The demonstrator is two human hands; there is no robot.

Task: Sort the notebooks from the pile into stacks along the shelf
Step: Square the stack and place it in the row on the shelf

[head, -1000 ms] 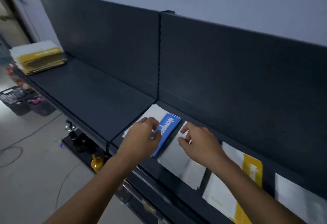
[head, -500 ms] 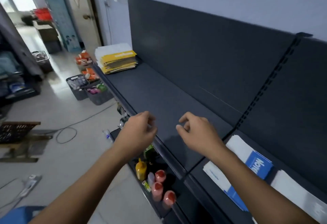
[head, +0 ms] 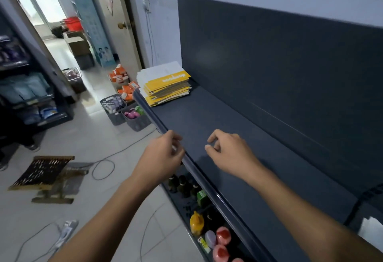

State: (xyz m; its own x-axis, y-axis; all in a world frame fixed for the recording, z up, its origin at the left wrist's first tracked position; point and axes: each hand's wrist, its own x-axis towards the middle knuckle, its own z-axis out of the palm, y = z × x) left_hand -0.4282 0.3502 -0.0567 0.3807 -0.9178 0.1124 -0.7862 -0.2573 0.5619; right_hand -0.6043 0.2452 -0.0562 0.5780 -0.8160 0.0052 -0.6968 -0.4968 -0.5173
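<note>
The pile of notebooks [head: 166, 84], yellow and white covers, lies at the far left end of the dark shelf [head: 244, 149]. My left hand [head: 161, 156] hovers over the shelf's front lip with fingers loosely curled, holding nothing. My right hand [head: 230, 154] hangs above the bare shelf surface, fingers also loosely curled and empty. Both hands are well short of the pile. A white notebook corner [head: 371, 229] shows at the right edge of the shelf.
Below the shelf, a lower tier holds bottles and a yellow squeeze bottle [head: 196, 222]. Grey baskets [head: 124, 112] and orange boxes [head: 122, 81] sit on the floor by the shelf's left end. Cables [head: 103, 164] and a wooden rack [head: 43, 170] lie on the floor.
My hands left the blue notebook and a white one on the shelf. The view has swung left along the shelf, and the pile now appears closer.
</note>
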